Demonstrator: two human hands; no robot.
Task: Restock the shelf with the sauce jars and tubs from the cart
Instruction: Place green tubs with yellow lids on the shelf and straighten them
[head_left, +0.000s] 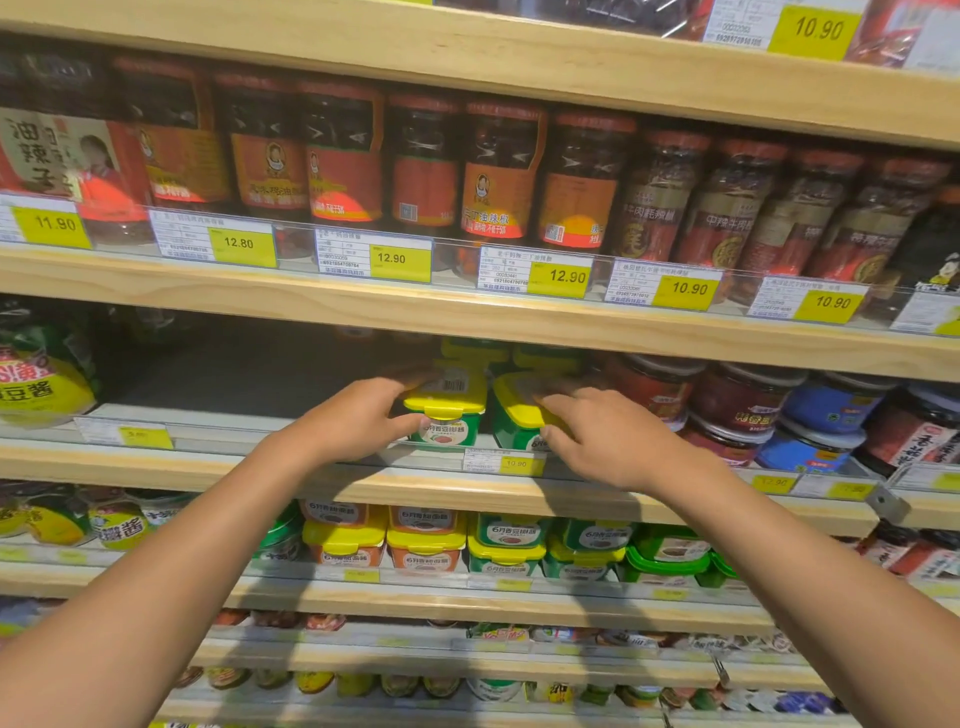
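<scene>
While both bare forearms reach forward from the lower edge of the view, the wooden shelving (467, 312) fills everything, with several boards one above the other. On the upper board stands a long row of dark chili sauce jars (501, 171) with red lids, close side by side. Yellow price tags (563, 275) sit in the clear rail in front of them. On the board below the hands stand the lower tubs (426, 545), orange and green with yellow lids, stacked in two layers. The middle board (208, 462) carries a yellow and green bag (41, 387) at its left end. Toward its right end it carries stacked jars (779, 410) with red and blue labels.

Between these, on the same middle board, are the two things of the task. The left tub (447, 418) and the right tub (514, 415) stand just beside each other near the front edge. Both are upright, green with a yellow lid. More tubs of the same kind, the back tubs (475, 349), show behind them in the shadow. The left hand (358, 421) holds the left tub from its left side: its fingers (387, 387) curl over the lid and the thumb presses the front wall under the lid. The right hand (608, 441) holds the right tub: its fingers (561, 402) lie bent on the lid and the thumb touches the front wall. Just below the tubs, a small tag (506, 461) in the rail reads 10.90.
</scene>
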